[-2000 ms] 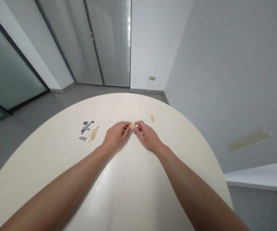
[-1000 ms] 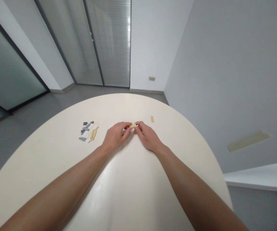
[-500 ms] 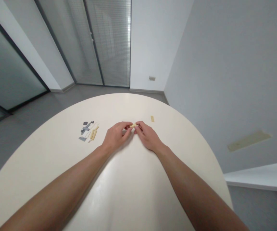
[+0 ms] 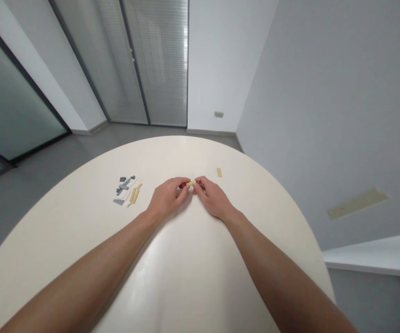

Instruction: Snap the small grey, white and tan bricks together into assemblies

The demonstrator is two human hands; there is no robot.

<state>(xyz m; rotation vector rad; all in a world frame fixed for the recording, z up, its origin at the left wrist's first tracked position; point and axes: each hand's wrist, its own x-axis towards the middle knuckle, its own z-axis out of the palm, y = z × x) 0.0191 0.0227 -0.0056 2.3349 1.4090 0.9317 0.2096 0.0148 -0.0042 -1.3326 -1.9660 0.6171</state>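
Both my hands meet over the middle of a round cream table (image 4: 186, 277). My left hand (image 4: 167, 196) and my right hand (image 4: 212, 198) pinch a small tan building-brick piece (image 4: 191, 183) between their fingertips, fingers curled. The piece is held just above the tabletop. To the left of my left hand lies a small pile of loose grey and tan brick pieces (image 4: 127, 189). A single tan plate piece (image 4: 219, 172) lies on the table beyond my right hand.
The table's far edge curves round ahead of my hands. Beyond it are grey floor, glass partitions with blinds (image 4: 151, 60) and a white wall. A white shelf or ledge (image 4: 373, 259) shows at the right.
My hands have stayed together on the small tan piece, with only slight finger shifts. The view has tilted a little.
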